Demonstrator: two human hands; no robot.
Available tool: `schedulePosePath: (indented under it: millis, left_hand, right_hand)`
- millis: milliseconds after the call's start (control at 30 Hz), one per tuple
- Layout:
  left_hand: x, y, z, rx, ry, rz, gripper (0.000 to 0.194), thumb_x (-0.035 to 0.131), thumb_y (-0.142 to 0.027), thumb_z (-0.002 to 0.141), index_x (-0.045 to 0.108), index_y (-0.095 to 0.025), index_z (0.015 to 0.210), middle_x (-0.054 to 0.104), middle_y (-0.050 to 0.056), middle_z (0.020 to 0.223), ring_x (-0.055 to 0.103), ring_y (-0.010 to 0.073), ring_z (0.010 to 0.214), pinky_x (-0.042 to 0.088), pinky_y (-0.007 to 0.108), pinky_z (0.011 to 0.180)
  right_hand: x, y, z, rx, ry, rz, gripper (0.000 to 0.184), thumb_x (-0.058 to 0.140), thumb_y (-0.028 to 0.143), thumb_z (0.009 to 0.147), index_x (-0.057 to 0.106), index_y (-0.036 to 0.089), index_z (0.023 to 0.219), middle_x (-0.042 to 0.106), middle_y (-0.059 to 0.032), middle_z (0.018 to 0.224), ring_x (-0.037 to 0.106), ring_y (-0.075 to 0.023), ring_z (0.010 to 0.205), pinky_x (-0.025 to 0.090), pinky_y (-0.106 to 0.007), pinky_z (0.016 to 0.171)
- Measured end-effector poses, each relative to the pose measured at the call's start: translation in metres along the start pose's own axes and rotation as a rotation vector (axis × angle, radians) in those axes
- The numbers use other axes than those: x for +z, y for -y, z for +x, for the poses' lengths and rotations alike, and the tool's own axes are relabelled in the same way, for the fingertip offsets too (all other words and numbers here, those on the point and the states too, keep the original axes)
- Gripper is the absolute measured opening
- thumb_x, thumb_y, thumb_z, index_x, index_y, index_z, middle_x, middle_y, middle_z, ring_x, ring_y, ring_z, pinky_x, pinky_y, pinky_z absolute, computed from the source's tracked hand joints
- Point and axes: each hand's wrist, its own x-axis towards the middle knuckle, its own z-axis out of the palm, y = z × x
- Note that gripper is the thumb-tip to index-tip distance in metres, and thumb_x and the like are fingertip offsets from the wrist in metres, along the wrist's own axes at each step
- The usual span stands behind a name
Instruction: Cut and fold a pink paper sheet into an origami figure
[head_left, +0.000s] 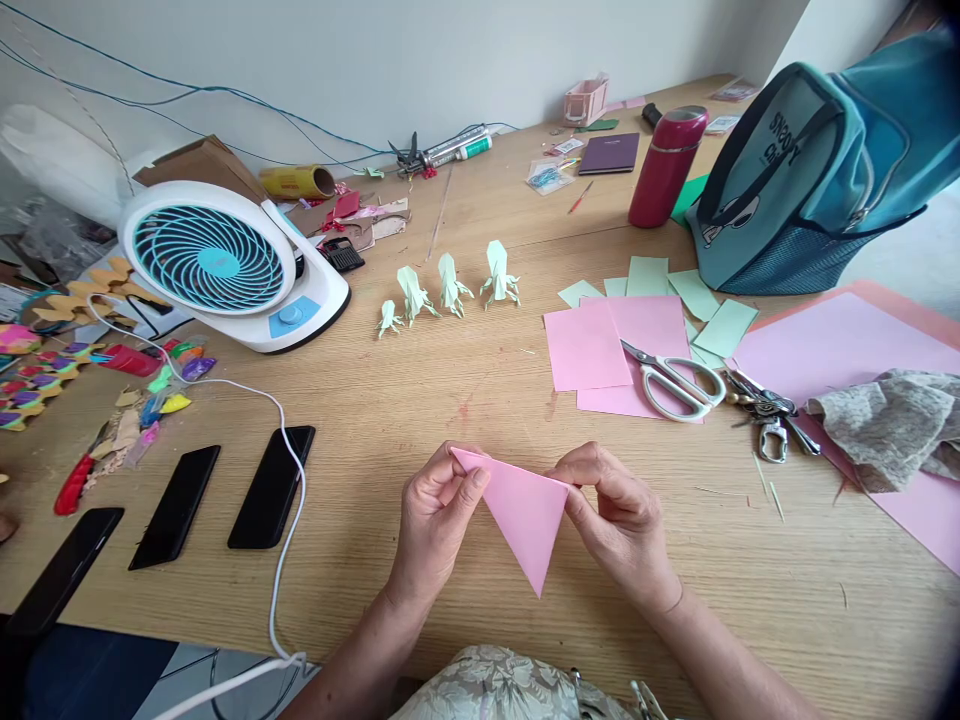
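Note:
A pink sheet of paper [527,517], folded into a triangle, is held up above the table near its front edge, one point hanging down. My left hand [441,515] pinches its upper left corner between thumb and fingers. At the upper right corner, my right hand [613,520] grips the paper the same way. Beyond my hands stand several pale green folded-paper figures [454,285] in a row. To the right, flat pink sheets [587,345] lie with white-handled scissors [679,385] on top, beside pale green paper pieces [726,328].
A white fan [217,262] stands at the left, its white cable [285,440] running past several black phones [271,487]. Keys [772,415] and a grey cloth [889,425] lie at the right. A red flask [667,167] and a blue bag [795,190] stand at the back right.

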Motion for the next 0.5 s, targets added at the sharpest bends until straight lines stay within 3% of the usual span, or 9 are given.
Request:
schedulePosePath:
  millis: [267,400,500]
  left_hand:
    - [-0.0036,-0.0041,0.0036,0.052,0.002,0.123,0.015,0.062,-0.028,0.092,0.066,-0.019,0.081,0.059,0.002,0.087,0.056,0.0138,0.081,0.046,0.023,0.074]
    - [-0.0053,-0.0043,0.0036,0.107,0.003,0.189,0.013,0.061,-0.025,0.093,0.066,-0.019,0.082,0.059,0.002,0.089,0.057,0.0149,0.083,0.046,0.025,0.077]
    - [-0.0058,-0.0054,0.0031,0.154,-0.003,0.226,0.012,0.061,-0.023,0.093,0.066,-0.02,0.083,0.059,0.003,0.09,0.058,0.0155,0.086,0.047,0.025,0.078]
  right_hand:
    - [0.0002,0.004,0.0016,0.029,-0.002,0.005,0.017,0.061,0.01,0.091,0.072,0.022,0.09,0.065,-0.0036,0.079,0.061,-0.0176,0.074,0.047,-0.032,0.065]
    - [0.0011,0.0029,-0.0021,0.118,-0.008,0.102,0.019,0.058,0.014,0.093,0.074,0.024,0.096,0.066,-0.0047,0.086,0.059,-0.0129,0.058,0.046,-0.027,0.048]
    - [0.0012,0.0027,-0.0028,0.146,-0.007,0.119,0.018,0.059,0.015,0.094,0.074,0.024,0.097,0.069,-0.0059,0.089,0.063,-0.0145,0.065,0.049,-0.026,0.051]
